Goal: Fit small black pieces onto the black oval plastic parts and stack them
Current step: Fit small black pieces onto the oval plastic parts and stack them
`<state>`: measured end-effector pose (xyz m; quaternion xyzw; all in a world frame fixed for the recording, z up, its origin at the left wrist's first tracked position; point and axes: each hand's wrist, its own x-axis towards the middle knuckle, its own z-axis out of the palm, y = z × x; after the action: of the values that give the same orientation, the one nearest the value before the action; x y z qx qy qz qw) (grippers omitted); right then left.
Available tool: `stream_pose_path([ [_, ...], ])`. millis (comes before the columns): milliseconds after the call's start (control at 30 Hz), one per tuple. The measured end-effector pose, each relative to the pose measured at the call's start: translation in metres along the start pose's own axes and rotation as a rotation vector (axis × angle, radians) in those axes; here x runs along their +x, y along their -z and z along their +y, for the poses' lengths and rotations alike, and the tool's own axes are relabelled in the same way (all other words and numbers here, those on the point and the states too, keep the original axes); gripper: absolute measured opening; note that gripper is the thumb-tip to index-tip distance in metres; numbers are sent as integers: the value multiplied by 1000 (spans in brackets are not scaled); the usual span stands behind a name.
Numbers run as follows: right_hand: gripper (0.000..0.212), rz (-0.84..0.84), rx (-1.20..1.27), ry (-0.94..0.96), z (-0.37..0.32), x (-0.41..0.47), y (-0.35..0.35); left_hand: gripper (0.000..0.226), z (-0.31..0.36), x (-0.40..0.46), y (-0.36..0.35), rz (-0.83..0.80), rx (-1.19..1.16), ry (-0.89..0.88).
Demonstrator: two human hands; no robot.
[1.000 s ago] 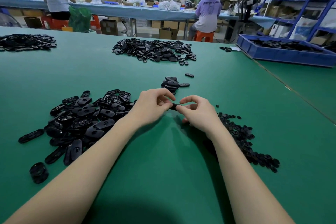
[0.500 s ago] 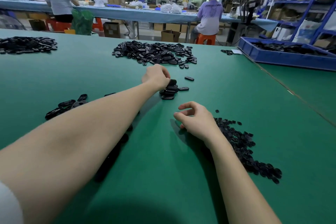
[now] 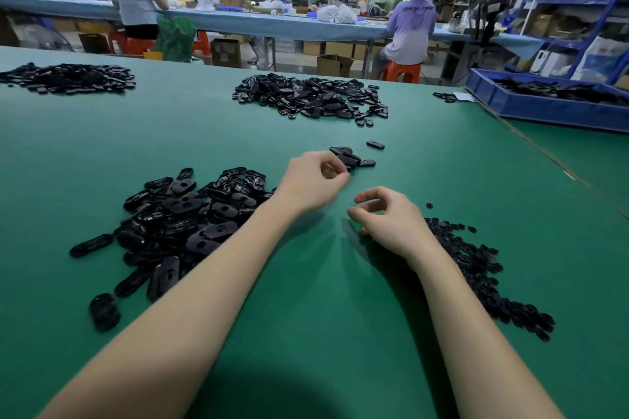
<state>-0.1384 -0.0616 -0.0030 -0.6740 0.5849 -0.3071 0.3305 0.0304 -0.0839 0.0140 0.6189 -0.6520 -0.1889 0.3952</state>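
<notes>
Having set a fitted piece on the small stack of black oval plastic parts (image 3: 350,157) at 12 o'clock, the left hand (image 3: 313,182) has drawn back with loosely curled fingers holding nothing, while the right hand (image 3: 388,218) waits, also loosely curled and holding nothing, so a fresh part is probably due next.

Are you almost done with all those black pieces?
Not nearly. Done: only a small stack of ovals just beyond the left hand. In hand: nothing visible; the right hand is also loosely curled. Left: a big pile of oval parts and a heap of small pieces.
</notes>
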Motion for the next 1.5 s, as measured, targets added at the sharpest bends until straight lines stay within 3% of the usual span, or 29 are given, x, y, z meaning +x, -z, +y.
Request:
stream_pose_path([
  [267, 4, 37, -186, 110, -10, -3, -8, 32, -4, -18, 33, -167, 91, -80],
  [533, 1, -36, -261, 176, -16, -7, -18, 44, -43, -16, 79, -169, 301, 70],
  [733, 2, -72, -255, 177, -16, -5, -16, 26, -51, -18, 85, -256, 368, 89],
  [900, 1, -93, -269, 180, -16, -5, -15, 18, -50, -22, 82, -209, 315, 86],
  [1167, 1, -111, -257, 177, -18, -6, -12, 12, -44, -23, 79, -129, 416, 36],
  [1333, 2, -102, -149, 156, -21, -9, -10, 12, -32, -22, 76, -85, 143, 22],
  [1500, 5, -127, 157, 72, -30, -12, -5, 8, -15, -29, 61, -211, -288, 127],
])
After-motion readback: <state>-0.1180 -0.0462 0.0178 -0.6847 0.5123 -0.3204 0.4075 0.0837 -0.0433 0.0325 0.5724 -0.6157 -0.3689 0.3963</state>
